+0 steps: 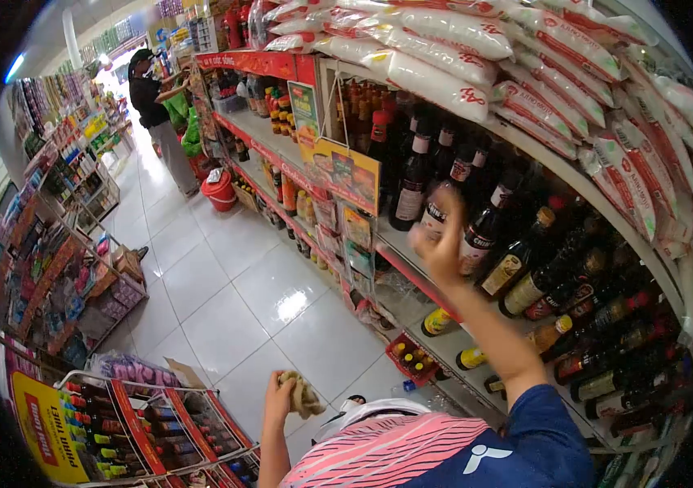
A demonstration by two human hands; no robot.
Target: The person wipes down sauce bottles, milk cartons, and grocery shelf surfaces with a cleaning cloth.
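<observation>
My left hand [280,397] is closed around a crumpled tan cloth [304,396], held low over the tiled floor. My right hand [441,248] reaches up to the shelf of dark bottles, its fingers blurred by motion. It overlaps a dark bottle with a pale label [434,213]; whether the fingers grip that bottle I cannot tell. Beside it, another dark bottle [410,191] stands upright to the left. A bottle marked "CHIN" [476,242] stands just to the right, with a yellow-labelled bottle [506,272] farther along the row.
White-and-red plastic packs [444,69] are piled above the bottles. A yellow picture sign [338,172] hangs at the shelf's left end. Down the aisle, a person in dark clothes [155,106] stands near a red bucket [218,191]. A low bottle rack [131,423] stands at lower left.
</observation>
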